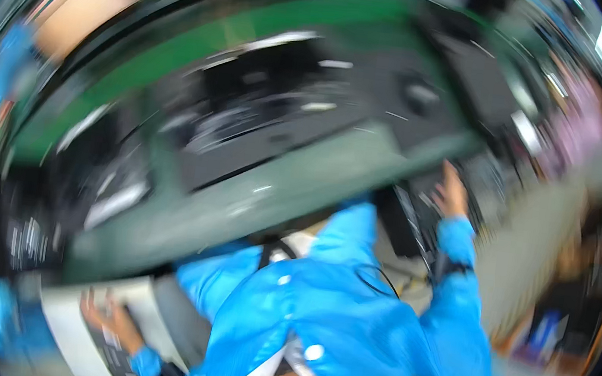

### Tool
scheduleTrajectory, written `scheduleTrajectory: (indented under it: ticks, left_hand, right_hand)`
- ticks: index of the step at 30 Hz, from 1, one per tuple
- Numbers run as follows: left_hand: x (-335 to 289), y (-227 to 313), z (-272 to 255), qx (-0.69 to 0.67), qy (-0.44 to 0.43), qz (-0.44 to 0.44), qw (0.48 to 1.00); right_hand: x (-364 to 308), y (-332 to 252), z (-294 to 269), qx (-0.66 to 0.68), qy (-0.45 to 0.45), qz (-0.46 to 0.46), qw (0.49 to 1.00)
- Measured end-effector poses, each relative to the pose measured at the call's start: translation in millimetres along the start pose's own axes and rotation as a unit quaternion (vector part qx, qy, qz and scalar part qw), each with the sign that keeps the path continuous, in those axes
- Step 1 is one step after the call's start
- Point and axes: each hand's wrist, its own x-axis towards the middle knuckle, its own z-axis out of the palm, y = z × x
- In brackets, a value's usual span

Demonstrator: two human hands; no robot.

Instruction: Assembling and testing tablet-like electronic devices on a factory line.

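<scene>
My left hand (112, 319) is low on the left, above a pale flat surface (71, 318) with a dark strip beneath the palm. Its fingers are spread and nothing shows in them. Out to the right, my right hand (453, 192) is beside the right end of the green worktable (255, 194), close to a dark upright box-like thing (399, 219). Those fingers are stretched out too, with nothing seen in them. Blue sleeves cover both arms, with a dark band at each wrist. Motion smears the whole picture, so fine contact cannot be made out.
On the worktable lie a large dark mat or tray (277, 140) with black items and a dark pad (417, 97) bearing a rounded grey object. A black item with a white sheet (115, 203) is at left. A person in pink (583, 121) is at far right; a blue-clothed figure (7, 69) at far left.
</scene>
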Motion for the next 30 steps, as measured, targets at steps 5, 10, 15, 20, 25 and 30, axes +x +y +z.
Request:
scheduleTrajectory:
  ticks: [5, 10, 15, 20, 25, 30]
  left_hand:
    - [-84.5, -44.5, 5.6, 0.262, -0.068, -0.111, 0.956]
    - [-159.0, -62.2, -40.9, 0.251, -0.056, -0.195, 0.947]
    - [-158.3, -60.5, -27.4, 0.242, -0.035, -0.178, 0.953]
    - [-150.6, -57.2, -23.0, 0.241, -0.030, -0.177, 0.954]
    - [-150.1, -62.0, -26.4, 0.245, -0.034, -0.179, 0.952]
    - [-131.8, -95.6, -13.4, 0.257, -0.015, -0.169, 0.951]
  right_hand:
    - [154.9, 100.7, -146.0, -0.032, 0.023, -0.071, 0.997]
    - [195.2, 56.6, -118.6, -0.004, -0.034, 0.118, 0.992]
    - [188.6, 26.2, -138.3, 0.064, -0.102, 0.015, 0.993]
    - [150.0, -13.2, -94.5, 0.033, -0.226, -0.040, 0.973]
    - [91.6, -58.5, -25.8, -0.014, -0.356, -0.080, 0.931]
    - [21.6, -81.5, 67.2, -0.041, -0.483, -0.115, 0.867]
